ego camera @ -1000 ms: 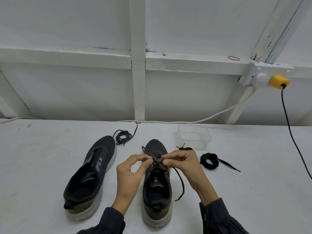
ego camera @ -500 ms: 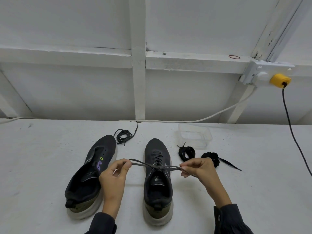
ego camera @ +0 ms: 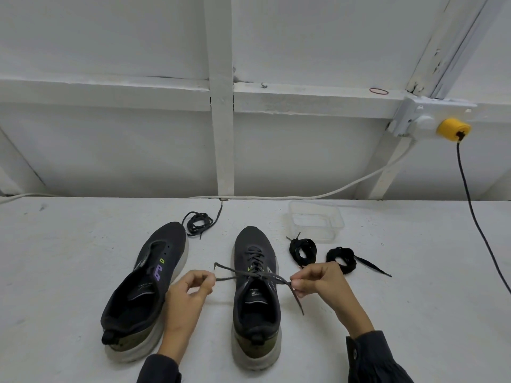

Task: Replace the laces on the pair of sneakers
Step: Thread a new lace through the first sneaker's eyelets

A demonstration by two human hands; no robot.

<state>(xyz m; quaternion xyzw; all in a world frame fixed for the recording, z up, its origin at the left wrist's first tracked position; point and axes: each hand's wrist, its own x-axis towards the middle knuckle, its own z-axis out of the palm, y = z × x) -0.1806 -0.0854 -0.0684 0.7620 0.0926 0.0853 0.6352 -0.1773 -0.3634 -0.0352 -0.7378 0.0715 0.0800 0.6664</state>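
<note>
1. The left hand (ego camera: 188,291) pinches one end of the gray lace (ego camera: 257,275) and the right hand (ego camera: 320,283) pinches the other. They are wider apart than half a second ago.
2. The lace now stretches taut across the laced right sneaker (ego camera: 255,313), at the middle of the desk (ego camera: 69,258).
3. The left sneaker (ego camera: 146,294) lies unlaced beside it.
4. Two black lace bundles (ego camera: 302,251) lie to the right.

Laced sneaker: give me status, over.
Left hand and right hand each pinch one end of the lace. Laced sneaker: no bow, lace threaded. Coiled laces beside it, clear of hands.
</note>
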